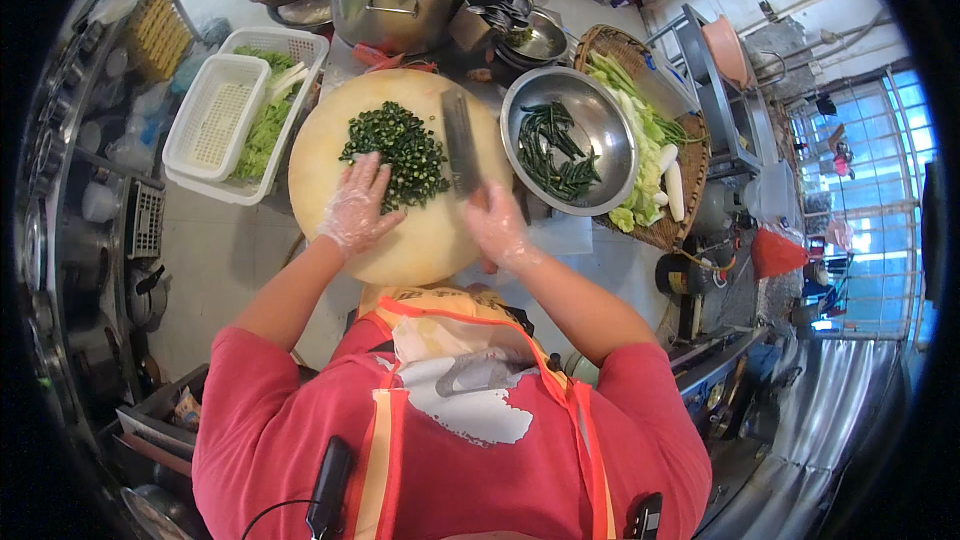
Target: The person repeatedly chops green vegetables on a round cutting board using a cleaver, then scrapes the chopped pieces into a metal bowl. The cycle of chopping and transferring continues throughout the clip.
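A heap of chopped green peppers (395, 152) lies on a thick round chopping board (322, 139). My left hand (358, 208), in a clear plastic glove, rests at the heap's near left edge with fingers spread. My right hand (495, 225), gloved too, grips the handle of a cleaver (460, 141). Its wide blade is upright or nearly so, slightly blurred, just right of the heap and pointing away from me. Beside the board on the right, a steel bowl (517, 157) holds whole dark green peppers (555, 157).
Left of the board, a white plastic basket (217, 120) sits in a larger one with lettuce (266, 116). A large steel pot (390, 15) stands behind the board. At right is a wicker tray (694, 172) with leafy vegetables and white radishes (674, 191).
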